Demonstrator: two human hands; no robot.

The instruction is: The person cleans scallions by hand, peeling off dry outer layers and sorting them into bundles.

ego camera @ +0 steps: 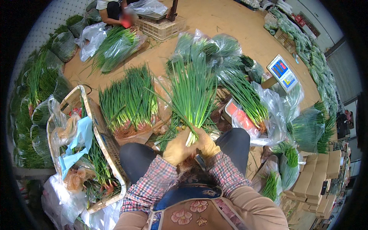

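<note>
My left hand [179, 146] and my right hand [205, 143], both in yellowish gloves, close around the white stem ends of a bunch of green onions [194, 97]. The green tops fan out away from me between my knees. Just left of it, a dense row of green onions with reddish roots [129, 106] stands upright on plastic. To the right, another bunch of green onions [247, 99] lies across a clear plastic bag [276, 123] and a scale's platform [231, 108]. The scale's display [282, 72] is lit. Loose green leaves lie beneath my hands.
A plastic crate [106, 149] with bags, blue strips and onions stands at left. Several bagged bunches [224, 46] lie ahead. A co-worker [112, 13] handles onions at the upper left, beside an upturned crate [161, 27]. Cardboard boxes [313, 178] are stacked at lower right.
</note>
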